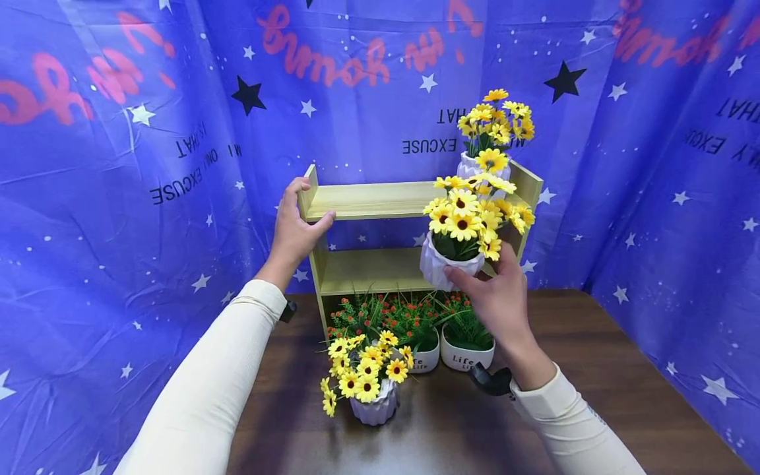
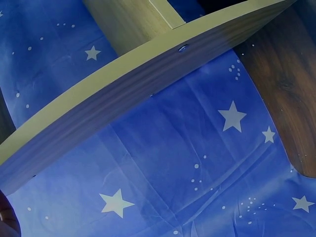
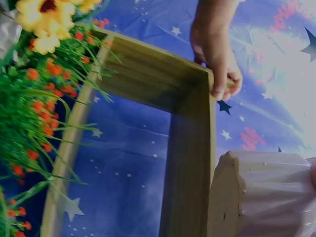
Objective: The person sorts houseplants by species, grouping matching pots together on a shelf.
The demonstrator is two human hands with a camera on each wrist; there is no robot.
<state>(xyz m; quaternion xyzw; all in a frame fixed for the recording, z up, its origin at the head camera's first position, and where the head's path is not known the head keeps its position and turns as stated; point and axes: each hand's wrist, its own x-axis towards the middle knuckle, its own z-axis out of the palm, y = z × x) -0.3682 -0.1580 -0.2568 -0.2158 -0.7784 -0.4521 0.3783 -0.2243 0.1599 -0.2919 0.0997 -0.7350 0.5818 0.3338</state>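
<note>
My right hand [image 1: 501, 300] grips a white ribbed pot of yellow flowers [image 1: 463, 221], held up in front of the wooden shelf rack [image 1: 368, 201]. In the right wrist view the pot's base and ribbed side [image 3: 266, 192] show close by, tilted on its side in that picture. At the rack's top left corner, my left hand [image 1: 295, 224] holds the upright side panel [image 1: 309, 192], fingers behind it and thumb at the top board's front edge. Another potted yellow flower plant [image 1: 497, 125] stands on the top board at the right, partly hidden behind the held one.
A third pot of yellow flowers [image 1: 374, 402] stands on the brown table [image 1: 582, 349] in front of the rack. Several red-flowered plants in white pots [image 1: 468, 356] line the rack's bottom. A blue starry curtain [image 1: 368, 145] hangs behind and at both sides.
</note>
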